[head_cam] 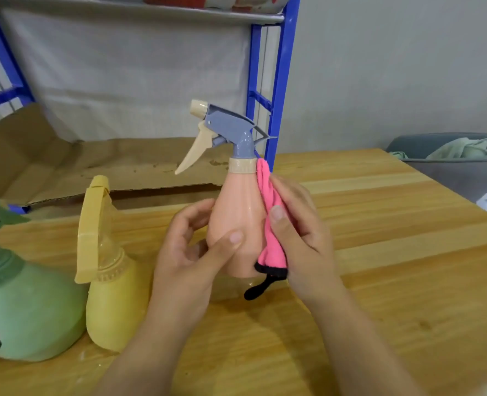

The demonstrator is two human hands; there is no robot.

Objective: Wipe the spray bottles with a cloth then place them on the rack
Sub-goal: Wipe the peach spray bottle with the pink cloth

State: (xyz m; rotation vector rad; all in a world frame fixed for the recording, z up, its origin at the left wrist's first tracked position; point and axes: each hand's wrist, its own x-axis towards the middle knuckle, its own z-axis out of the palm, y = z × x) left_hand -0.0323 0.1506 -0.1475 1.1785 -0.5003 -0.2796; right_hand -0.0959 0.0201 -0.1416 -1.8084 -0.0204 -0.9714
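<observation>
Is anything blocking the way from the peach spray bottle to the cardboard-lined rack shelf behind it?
Nothing visible. The peach bottle, held by the left hand, has open space to the shelf behind. The yellow bottle and green bottle stand aside left; the blue post stands right.

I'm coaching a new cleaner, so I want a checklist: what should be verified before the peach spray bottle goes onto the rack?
1. Grip on the peach bottle: the left hand holds its lower body. Ok.
2. Contact of the pink cloth: the right hand presses it against the bottle's right side. Ok.
3. Bottle dry: a glint on the front may be wetness. Cannot tell.
4. Room on the rack: bare cardboard shows on the shelf behind. Ok.
5. The yellow bottle and green bottle wiped: both stand on the table. Cannot tell.
</observation>
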